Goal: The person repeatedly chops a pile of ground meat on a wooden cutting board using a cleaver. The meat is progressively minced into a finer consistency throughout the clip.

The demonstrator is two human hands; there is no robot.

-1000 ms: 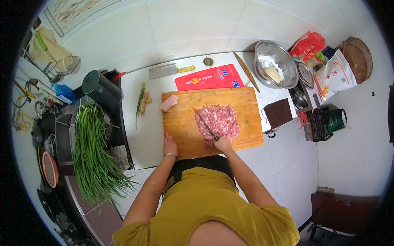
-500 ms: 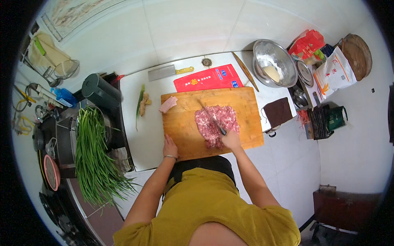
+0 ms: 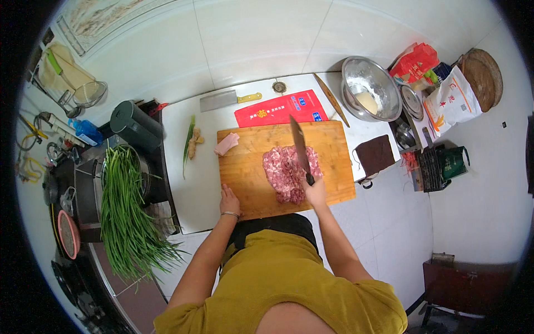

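Note:
My right hand (image 3: 316, 192) is closed round the dark handle of a kitchen knife (image 3: 300, 146). The blade is tilted over the minced meat (image 3: 280, 170), pointing away from me. The pinkish meat lies spread in a flat heap on the wooden cutting board (image 3: 242, 167). At the board's near left edge my left hand (image 3: 230, 201) lies flat with its fingers stretched out. A pale pink piece of meat (image 3: 227, 143) sits at the board's far left corner. Left of the board are ginger (image 3: 194, 146) and a spring onion (image 3: 188, 142).
A cleaver (image 3: 219, 99) and a red plastic bag (image 3: 281, 108) lie behind the board. At the far right stands a metal bowl (image 3: 361, 75) with dough in it, beside a wooden stick (image 3: 332, 100). A large bunch of green chives (image 3: 125, 217) hangs over the left counter edge.
My right hand has raised the knife and turned it, so the blade points more directly away from me. My left hand stays on the board's edge.

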